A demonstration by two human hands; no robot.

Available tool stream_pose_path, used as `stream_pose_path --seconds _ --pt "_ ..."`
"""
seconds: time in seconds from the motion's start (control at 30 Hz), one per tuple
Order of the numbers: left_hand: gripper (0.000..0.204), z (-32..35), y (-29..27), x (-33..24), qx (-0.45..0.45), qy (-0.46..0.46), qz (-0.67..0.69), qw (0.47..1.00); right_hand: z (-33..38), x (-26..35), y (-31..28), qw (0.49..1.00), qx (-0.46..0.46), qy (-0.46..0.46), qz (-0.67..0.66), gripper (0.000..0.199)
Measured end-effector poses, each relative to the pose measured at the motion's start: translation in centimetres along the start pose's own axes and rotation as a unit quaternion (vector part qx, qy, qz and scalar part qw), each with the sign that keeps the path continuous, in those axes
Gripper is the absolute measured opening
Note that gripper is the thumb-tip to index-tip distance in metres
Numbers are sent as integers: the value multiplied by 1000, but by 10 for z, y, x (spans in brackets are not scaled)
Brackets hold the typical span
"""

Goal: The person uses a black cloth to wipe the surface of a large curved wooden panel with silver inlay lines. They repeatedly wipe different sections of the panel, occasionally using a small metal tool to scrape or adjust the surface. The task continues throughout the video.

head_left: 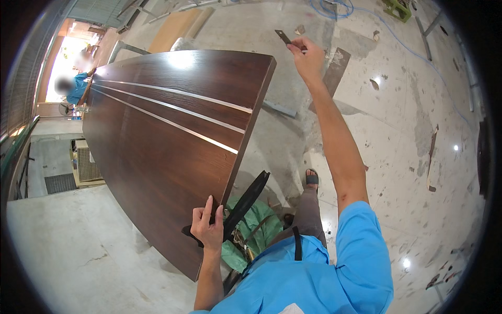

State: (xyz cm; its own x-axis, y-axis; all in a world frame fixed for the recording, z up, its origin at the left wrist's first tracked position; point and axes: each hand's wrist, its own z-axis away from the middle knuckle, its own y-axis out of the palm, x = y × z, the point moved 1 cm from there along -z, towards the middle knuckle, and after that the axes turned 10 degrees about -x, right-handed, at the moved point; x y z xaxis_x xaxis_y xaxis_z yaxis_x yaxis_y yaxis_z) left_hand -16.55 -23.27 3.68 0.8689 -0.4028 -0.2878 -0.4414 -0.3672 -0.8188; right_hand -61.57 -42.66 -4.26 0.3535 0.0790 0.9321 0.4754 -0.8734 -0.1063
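Gripping the near edge of a dark door panel [172, 131] with left hand [208, 229], fingers curled round it. Pinching a thin strip [285, 37] in raised right hand [308, 58]. Looking heavy, stiff; holding best by edges.

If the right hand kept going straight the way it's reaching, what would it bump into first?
Probably nothing soon. The right hand, pinching a small dark flat strip, reaches out past the dark wooden panel over open pale floor. Blue cable lies further off; depth is unclear.
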Motion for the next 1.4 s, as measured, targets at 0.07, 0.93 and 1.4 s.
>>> stream_pose_path --seconds 0.07,0.93,1.4 --pt "40 -1 0 1 -10 42 14 999 10 11 -3 996 -7 -82 17 10" --pt "68 101 -96 139 23 -214 -227 950 280 48 -266 961 98 180 187 13" --pt "68 -118 147 -102 -36 -121 -22 992 59 31 -140 988 85 89 -90 16"
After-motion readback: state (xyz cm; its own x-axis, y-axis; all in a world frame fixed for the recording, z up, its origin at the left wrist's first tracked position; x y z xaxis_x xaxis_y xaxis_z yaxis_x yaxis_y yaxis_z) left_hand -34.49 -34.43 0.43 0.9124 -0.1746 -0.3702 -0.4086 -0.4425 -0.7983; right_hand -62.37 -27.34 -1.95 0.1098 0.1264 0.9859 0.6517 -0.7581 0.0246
